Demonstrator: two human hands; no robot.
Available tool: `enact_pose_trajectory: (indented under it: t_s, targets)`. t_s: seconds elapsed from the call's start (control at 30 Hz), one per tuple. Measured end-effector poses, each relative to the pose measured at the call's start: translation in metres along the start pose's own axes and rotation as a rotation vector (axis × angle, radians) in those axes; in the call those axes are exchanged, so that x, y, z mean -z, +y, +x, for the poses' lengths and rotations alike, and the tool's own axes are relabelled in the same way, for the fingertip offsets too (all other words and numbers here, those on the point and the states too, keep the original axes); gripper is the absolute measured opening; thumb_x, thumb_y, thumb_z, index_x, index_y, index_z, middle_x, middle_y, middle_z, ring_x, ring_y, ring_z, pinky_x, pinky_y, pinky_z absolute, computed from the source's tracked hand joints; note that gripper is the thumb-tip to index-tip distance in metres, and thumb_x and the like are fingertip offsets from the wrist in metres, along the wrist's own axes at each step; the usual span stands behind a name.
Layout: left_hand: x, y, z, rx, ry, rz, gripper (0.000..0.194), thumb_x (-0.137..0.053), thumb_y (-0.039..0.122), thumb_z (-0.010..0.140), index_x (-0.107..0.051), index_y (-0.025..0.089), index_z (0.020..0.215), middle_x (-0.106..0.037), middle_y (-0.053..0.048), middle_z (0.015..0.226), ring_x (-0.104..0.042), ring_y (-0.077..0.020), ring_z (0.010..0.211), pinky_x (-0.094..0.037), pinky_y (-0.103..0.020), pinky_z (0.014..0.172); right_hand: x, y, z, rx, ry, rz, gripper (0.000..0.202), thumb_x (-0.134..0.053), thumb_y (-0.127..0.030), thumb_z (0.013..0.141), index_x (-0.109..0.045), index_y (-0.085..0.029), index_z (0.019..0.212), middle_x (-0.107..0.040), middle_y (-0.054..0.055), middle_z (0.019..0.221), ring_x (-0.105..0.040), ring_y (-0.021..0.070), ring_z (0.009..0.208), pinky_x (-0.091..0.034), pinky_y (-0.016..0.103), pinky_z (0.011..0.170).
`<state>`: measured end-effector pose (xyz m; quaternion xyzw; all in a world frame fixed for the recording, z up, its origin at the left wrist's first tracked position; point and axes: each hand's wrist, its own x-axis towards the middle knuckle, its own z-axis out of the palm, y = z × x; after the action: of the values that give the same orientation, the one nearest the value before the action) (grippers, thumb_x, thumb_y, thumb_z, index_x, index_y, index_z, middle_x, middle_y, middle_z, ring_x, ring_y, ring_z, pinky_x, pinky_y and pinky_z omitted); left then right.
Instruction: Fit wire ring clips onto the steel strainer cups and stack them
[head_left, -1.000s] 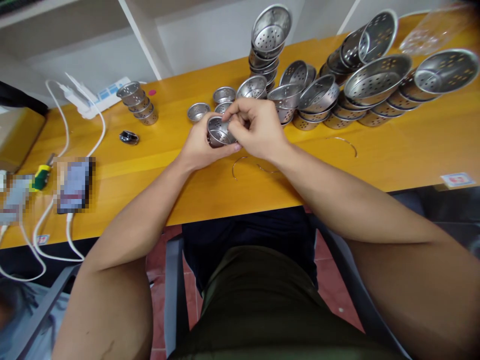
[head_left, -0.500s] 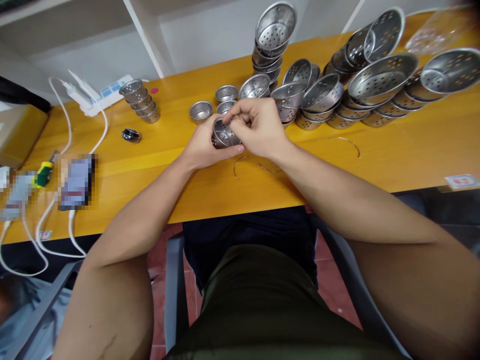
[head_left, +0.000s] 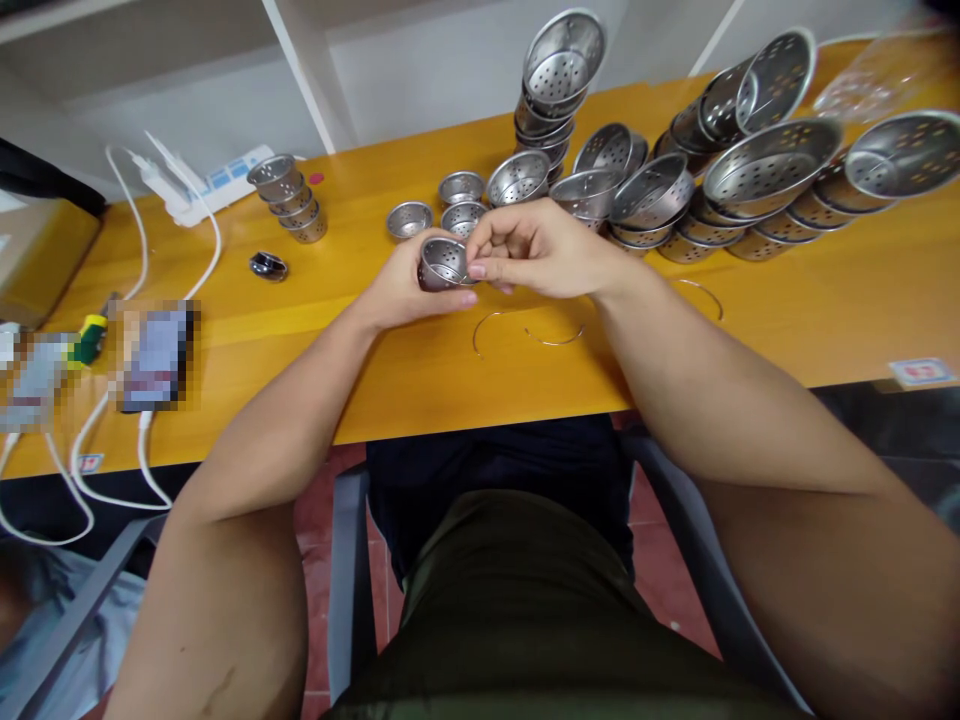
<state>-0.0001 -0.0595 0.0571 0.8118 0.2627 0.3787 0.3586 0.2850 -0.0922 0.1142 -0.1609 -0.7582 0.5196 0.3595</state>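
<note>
My left hand (head_left: 397,288) is wrapped round a small perforated metal cup (head_left: 444,262), its mouth tilted up towards me. At the cup's right rim my right hand (head_left: 532,250) is closed in a pinch. A bit of thin wire shows by its thumb and forefinger against the cup; most of it is hidden by the fingers. On the table below the hands lie two curved thin wires, a left one (head_left: 475,335) and a right one (head_left: 555,343). Another curved wire (head_left: 709,290) rests beyond my right forearm. Just behind the held cup stand small perforated cups (head_left: 409,219).
Stacks of larger perforated metal cups (head_left: 652,190) fill the back right, some leaning. To the left are a short cup stack (head_left: 289,195), a black shiny object (head_left: 268,266), a power strip (head_left: 225,185), a phone (head_left: 157,360) on a white cable, and a yellow-green-handled tool (head_left: 88,340).
My right hand has shifted from over the cup's mouth to its right rim, its fingers lower. The left hand still holds the cup, moved slightly left. The view has shifted slightly.
</note>
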Motion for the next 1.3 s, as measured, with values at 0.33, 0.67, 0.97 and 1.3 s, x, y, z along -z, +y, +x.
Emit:
enact_pose_trajectory:
  t_s: [0.33, 0.67, 0.97, 1.3]
  targets:
    - [0.003, -0.008, -0.001, -0.029, 0.032, 0.079, 0.108, -0.119, 0.087, 0.076, -0.077, 0.022, 0.151, -0.087, -0.015, 0.144, -0.088, -0.0387, 0.131, -0.073, -0.056, 0.121, -0.008, 0.0, 0.001, -0.034, 0.094, -0.018, 0.063, -0.119, -0.077, 0.093, -0.081, -0.029, 0.106, -0.074, -0.002, 0.077, -0.065, 0.019, 0.062, -0.059, 0.032, 0.056]
    - [0.002, -0.007, 0.0, 0.003, 0.056, 0.095, 0.109, -0.123, 0.085, 0.069, -0.077, 0.027, 0.149, -0.089, -0.014, 0.144, -0.089, -0.0397, 0.132, -0.074, -0.058, 0.121, -0.01, -0.001, 0.001, -0.079, 0.113, -0.073, 0.065, -0.119, -0.08, 0.089, -0.081, -0.03, 0.103, -0.077, 0.0, 0.079, -0.066, 0.0202, 0.064, -0.062, 0.035, 0.059]
    - [0.002, -0.009, 0.001, -0.015, 0.091, 0.138, 0.104, -0.121, 0.08, 0.075, -0.075, 0.027, 0.151, -0.085, -0.015, 0.148, -0.086, -0.0424, 0.14, -0.072, -0.06, 0.127, -0.013, 0.001, 0.001, -0.068, 0.203, -0.146, 0.067, -0.12, -0.081, 0.085, -0.083, -0.031, 0.108, -0.073, 0.001, 0.084, -0.068, 0.0253, 0.078, -0.065, 0.041, 0.072]
    - [0.008, -0.043, 0.003, -0.052, 0.277, 0.185, 0.112, -0.116, 0.085, 0.083, -0.056, 0.034, 0.163, -0.073, -0.016, 0.163, -0.081, -0.0401, 0.149, -0.071, -0.057, 0.128, -0.005, 0.003, -0.002, 0.042, 0.345, -0.483, 0.042, -0.103, -0.068, 0.1, -0.09, -0.034, 0.121, -0.084, 0.015, 0.145, -0.081, 0.043, 0.129, -0.074, 0.06, 0.115]
